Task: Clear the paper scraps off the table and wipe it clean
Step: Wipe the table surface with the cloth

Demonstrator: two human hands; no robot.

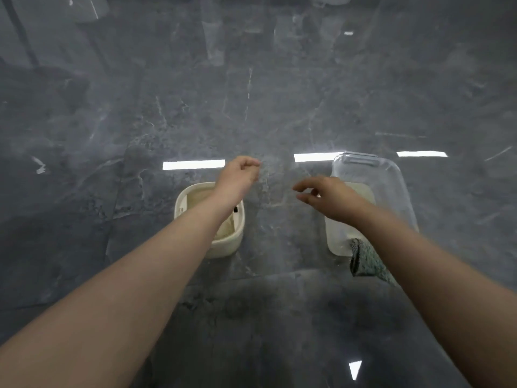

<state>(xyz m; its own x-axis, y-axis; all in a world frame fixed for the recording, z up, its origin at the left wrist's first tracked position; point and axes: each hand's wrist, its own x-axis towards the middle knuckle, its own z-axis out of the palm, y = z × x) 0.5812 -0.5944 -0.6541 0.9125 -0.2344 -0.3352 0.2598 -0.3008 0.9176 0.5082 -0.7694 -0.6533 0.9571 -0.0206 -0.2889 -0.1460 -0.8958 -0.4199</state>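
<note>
No writing can be read anywhere. The left hand is curled over the cream bin, nothing seen inside it. The right hand is held loose near the clear tub.

Only the person's two forearms and hands show, reaching in from the lower edge of the view. Both arms are bare from the bottom corners of the picture to the fingertips; no sleeve or cuff appears anywhere along them. The left hand and the right hand wear no gloves, and the wrists carry no watch, band or bracelet. The blur hides whether any ring sits on a finger.
</note>
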